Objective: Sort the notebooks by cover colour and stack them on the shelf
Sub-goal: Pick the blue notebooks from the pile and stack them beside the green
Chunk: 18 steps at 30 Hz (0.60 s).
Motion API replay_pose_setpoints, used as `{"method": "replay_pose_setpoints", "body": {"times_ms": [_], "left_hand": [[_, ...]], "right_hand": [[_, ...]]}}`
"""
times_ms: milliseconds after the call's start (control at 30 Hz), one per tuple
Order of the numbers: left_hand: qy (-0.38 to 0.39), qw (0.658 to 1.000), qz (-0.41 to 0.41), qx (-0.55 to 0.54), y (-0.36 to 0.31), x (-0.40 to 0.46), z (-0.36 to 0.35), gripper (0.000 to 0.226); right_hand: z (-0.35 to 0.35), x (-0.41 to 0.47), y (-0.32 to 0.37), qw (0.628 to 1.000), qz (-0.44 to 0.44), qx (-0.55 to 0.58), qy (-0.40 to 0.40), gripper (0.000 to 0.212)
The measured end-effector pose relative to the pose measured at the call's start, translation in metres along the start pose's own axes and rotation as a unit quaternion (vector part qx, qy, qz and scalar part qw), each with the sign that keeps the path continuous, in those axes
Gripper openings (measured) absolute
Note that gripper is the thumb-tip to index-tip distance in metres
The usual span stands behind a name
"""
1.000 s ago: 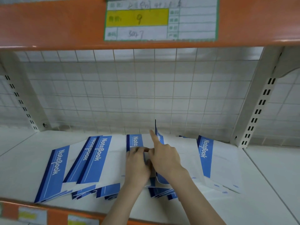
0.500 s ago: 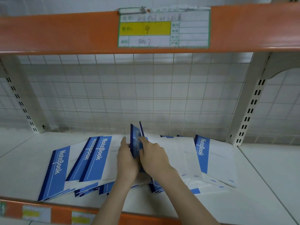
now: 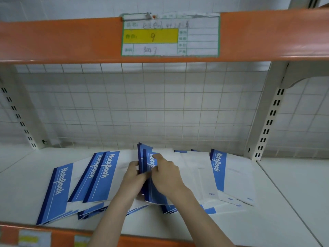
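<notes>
together, both hands (image 3: 151, 177) on notebooks (image 3: 146, 161)

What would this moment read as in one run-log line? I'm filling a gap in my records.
stage: gathering | left hand: holds upright notebooks | right hand: pinches same bundle | rest: blue-and-white notebooks fanned flat on shelf

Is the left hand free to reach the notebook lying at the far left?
Probably not yet: the left hand grips the upright notebooks along with the right hand. Nothing blocks the far-left notebook itself.
</notes>
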<state>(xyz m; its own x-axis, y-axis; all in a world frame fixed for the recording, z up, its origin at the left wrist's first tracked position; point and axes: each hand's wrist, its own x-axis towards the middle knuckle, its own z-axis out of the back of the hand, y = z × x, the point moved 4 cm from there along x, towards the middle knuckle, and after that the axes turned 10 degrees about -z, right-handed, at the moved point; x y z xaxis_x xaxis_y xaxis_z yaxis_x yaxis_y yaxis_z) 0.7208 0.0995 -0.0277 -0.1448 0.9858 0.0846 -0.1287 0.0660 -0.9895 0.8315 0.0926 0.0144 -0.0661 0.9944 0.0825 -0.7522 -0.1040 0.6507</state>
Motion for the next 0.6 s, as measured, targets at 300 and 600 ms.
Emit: {"method": "replay_pose_setpoints", "body": {"times_ms": [300,600], "left_hand": [[-0.043,0.989,-0.015,-0.138,-0.001,-0.004,0.008,0.028],[0.052,0.968,-0.244,-0.029,-0.050,0.001,-0.012,0.029]], "right_hand": [[0.033,0.006,-0.054,0.992,-0.095,0.067,-0.042,0.054],[0.066,0.005,-0.061,0.907,-0.020,0.413,-0.083,0.019]]}}
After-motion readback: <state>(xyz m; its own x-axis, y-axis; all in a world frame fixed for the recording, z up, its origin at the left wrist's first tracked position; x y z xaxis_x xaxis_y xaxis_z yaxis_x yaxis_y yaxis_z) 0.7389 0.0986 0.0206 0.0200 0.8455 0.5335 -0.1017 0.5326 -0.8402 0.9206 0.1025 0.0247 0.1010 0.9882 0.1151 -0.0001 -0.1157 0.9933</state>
